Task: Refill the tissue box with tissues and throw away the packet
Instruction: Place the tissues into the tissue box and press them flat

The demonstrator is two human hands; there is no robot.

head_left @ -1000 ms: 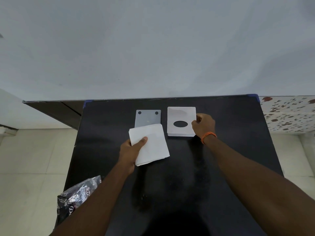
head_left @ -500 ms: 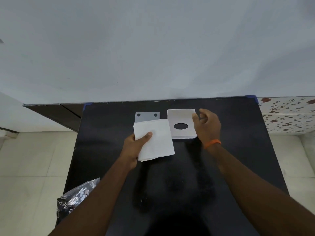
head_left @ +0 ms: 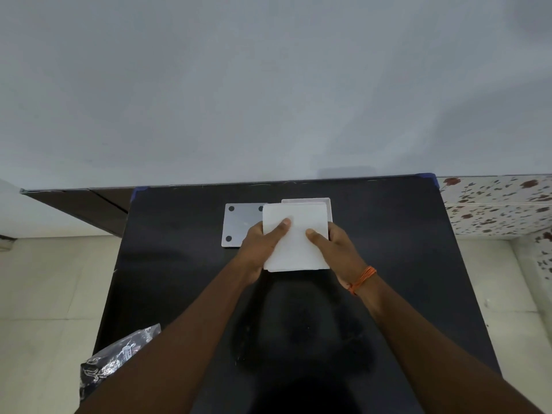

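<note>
A white stack of tissues [head_left: 295,234] is held flat between both hands above the white tissue box [head_left: 327,204], which shows only as a rim at the back and right. My left hand [head_left: 263,246] grips the stack's left side with the thumb on top. On the right side my right hand [head_left: 334,249] does the same; an orange band circles its wrist. The box's round opening is hidden by the tissues. Beside the box on the left lies its grey base plate [head_left: 239,225] with dark dots. The crumpled dark printed packet [head_left: 119,354] lies at the table's near left edge.
The black table [head_left: 403,264] stands against a pale wall. A speckled tiled ledge [head_left: 495,204] is to the right, pale floor tiles [head_left: 44,294] to the left and right of the table.
My left hand carried the tissue stack rightwards over the box. The right hand left the box's side and took hold of the stack's right edge.
</note>
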